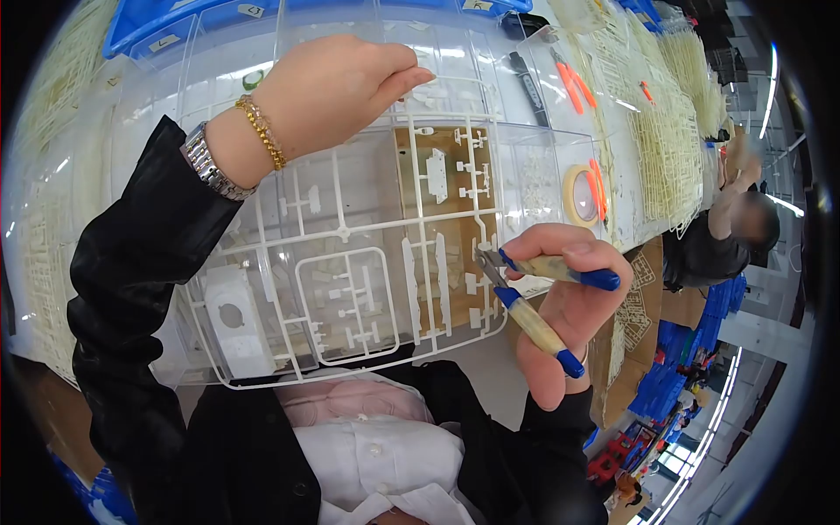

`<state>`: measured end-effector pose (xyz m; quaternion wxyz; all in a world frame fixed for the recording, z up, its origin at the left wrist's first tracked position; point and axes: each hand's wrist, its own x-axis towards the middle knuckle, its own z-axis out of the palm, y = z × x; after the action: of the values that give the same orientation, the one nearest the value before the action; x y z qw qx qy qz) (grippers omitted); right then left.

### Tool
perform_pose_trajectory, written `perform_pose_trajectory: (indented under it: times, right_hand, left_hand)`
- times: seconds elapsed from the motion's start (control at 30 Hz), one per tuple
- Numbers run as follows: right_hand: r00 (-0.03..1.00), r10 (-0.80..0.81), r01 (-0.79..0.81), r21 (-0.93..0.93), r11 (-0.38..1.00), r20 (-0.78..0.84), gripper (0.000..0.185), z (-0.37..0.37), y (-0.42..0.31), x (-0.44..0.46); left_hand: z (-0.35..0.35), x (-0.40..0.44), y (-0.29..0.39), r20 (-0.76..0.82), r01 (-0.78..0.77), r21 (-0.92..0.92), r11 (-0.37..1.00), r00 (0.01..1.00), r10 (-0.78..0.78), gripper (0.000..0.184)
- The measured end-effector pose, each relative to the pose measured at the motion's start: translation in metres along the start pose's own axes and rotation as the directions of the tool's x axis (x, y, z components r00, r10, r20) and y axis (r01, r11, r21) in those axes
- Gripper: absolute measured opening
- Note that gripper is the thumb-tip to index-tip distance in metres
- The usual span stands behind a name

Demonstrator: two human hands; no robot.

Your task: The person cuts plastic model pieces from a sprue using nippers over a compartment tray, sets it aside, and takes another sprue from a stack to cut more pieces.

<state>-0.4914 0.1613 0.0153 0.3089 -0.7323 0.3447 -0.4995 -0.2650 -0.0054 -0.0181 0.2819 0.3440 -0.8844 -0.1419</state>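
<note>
A large white plastic frame of small moulded parts spans the middle of the view, above clear compartment trays. My left hand is closed over the frame's upper part, thumb and fingertips pressed together; what they pinch is too small to make out. Blue-handled nippers are in my right hand, their handles spread apart. The nippers' jaws touch or nearly touch the frame's right side, beside small white parts. Under the frame stands a brown cardboard box, and a white part with a round hole lies at lower left.
Orange-handled tools, a dark cutter and a tape roll lie on the right. Blue bins line the back. Piles of pale frames are at the right. Another person is at the far right.
</note>
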Motion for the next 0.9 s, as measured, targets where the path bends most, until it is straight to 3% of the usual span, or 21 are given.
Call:
perform_pose_trajectory:
  times: [0.17,0.27,0.33,0.4,0.5,0.6,0.7,0.9]
  right_hand:
    - [0.998,-0.024,0.016,-0.127,0.992,-0.059,0.106,0.008,0.002,-0.005]
    - [0.983,0.048,-0.072,-0.133,0.989,-0.179,0.104,0.017,-0.002,-0.006]
    - [0.931,0.199,-0.242,-0.109,0.964,-0.306,0.103,0.02,-0.007,-0.003]
    - [0.797,0.414,-0.478,-0.041,0.877,-0.44,0.104,0.02,-0.014,0.007]
    - [0.712,0.544,-0.561,0.107,0.821,-0.444,0.107,0.011,-0.005,0.012]
    - [0.805,0.436,-0.467,0.024,0.884,-0.402,0.102,0.013,-0.011,0.005]
    - [0.933,0.262,-0.279,-0.034,0.96,-0.247,0.094,0.01,-0.01,-0.001]
    - [0.978,0.175,-0.18,-0.037,0.983,-0.111,0.091,0.008,-0.008,0.002]
  left_hand:
    - [0.001,-0.001,-0.001,-0.016,-0.007,0.011,1.0,1.0,0.007,0.028]
    - [0.001,-0.001,-0.002,-0.017,-0.018,0.012,1.0,1.0,0.019,0.028]
    - [0.002,-0.001,-0.003,-0.022,-0.026,0.007,1.0,0.999,0.026,0.028]
    - [0.002,-0.001,-0.003,-0.025,-0.025,0.003,1.0,0.999,0.025,0.029]
    - [0.003,-0.001,-0.003,-0.035,-0.026,-0.008,1.0,0.999,0.026,0.028]
    - [0.001,0.0,-0.002,-0.018,-0.018,-0.023,1.0,1.0,0.017,0.027]
    - [0.0,0.001,-0.002,0.002,-0.013,-0.019,1.0,1.0,0.013,0.027]
    - [0.002,0.0,-0.005,-0.031,-0.036,-0.027,0.999,0.999,0.035,0.027]
